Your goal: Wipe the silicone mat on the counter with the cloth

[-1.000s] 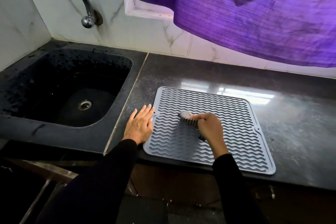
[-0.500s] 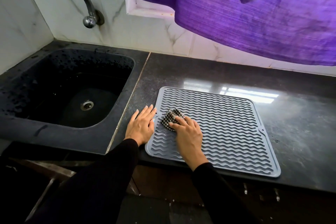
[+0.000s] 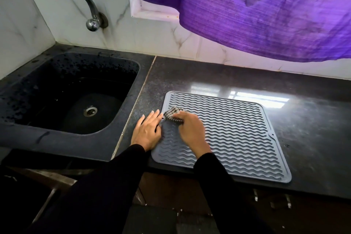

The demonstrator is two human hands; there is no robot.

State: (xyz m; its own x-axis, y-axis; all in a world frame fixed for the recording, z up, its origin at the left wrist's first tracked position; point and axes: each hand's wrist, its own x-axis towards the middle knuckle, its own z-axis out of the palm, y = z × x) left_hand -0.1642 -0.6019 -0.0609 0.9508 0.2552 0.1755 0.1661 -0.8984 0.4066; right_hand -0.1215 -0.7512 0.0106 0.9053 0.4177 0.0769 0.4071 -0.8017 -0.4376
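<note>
Head view looks down at a dark table [image 3: 284,85] with a black sink [image 3: 62,89] on the left and a purple curtain [image 3: 266,9] hanging at the far side. On the table lies the grey silicone mat [image 3: 237,135], flat, with wavy lines all over it, its near edge close to the table's front edge. The left hand [image 3: 147,132] is open and flat, pressing down the mat's left edge. The right hand [image 3: 191,131] is closed around a small checked cloth [image 3: 172,114], which is bunched up and touches the mat near its far left corner. It looks like the wiping is going on now, at the left side. Next, I think the cloth needs to slide right across the wavy lines, while the flat hand keeps the mat from slipping.
</note>
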